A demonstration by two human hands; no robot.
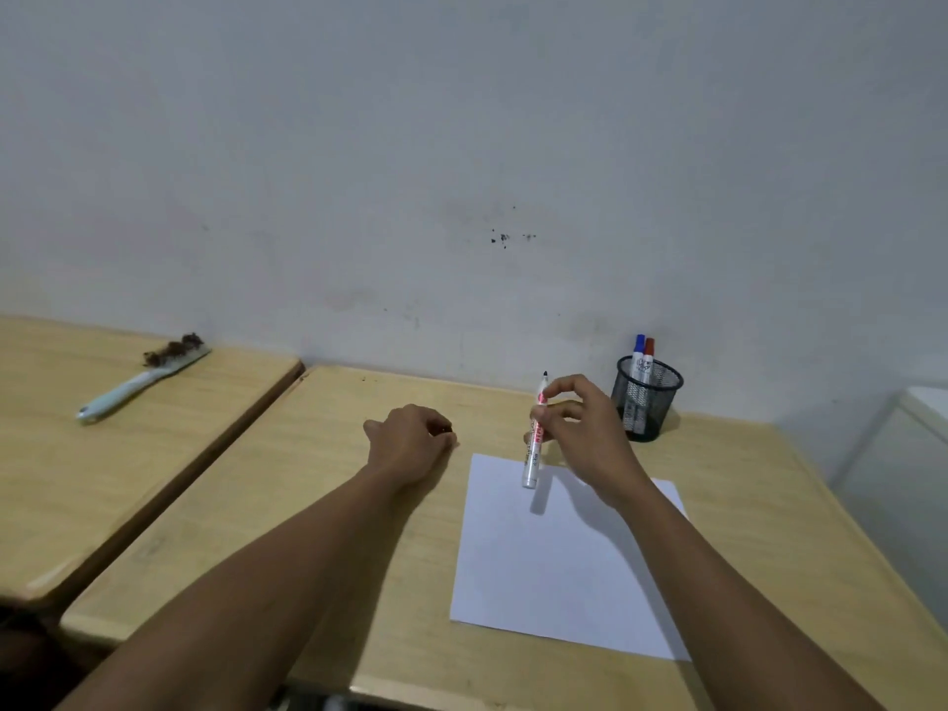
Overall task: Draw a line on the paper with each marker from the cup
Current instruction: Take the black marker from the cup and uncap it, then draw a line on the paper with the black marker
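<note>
I have the marker (533, 438) pinched in my right hand (585, 438), thumb and fingertips closed on the upper barrel. It floats above the far edge of the paper (559, 567) with its dark uncapped tip pointing up and its blunt tail pointing down at the sheet. My read is that the pen is the wrong way round for drawing, so I need to roll it end over end in my fingers before lowering it. To do that well I would keep the grip loose, turn it slowly over the sheet so a slip lands on paper, then set the tip down well inside the margin and pull one steady stroke.

My left hand (410, 443) rests curled into a fist on the desk (308, 505) just left of the paper; something small and dark shows at its fingertips, perhaps the cap, but I cannot tell. I would move it over to pin the sheet.

The paper looks blank. A blue-capped and a red-capped marker stand in the mesh cup (645, 402) beyond.

The barrel carries red lettering and small dark print, too blurred to read.
</note>
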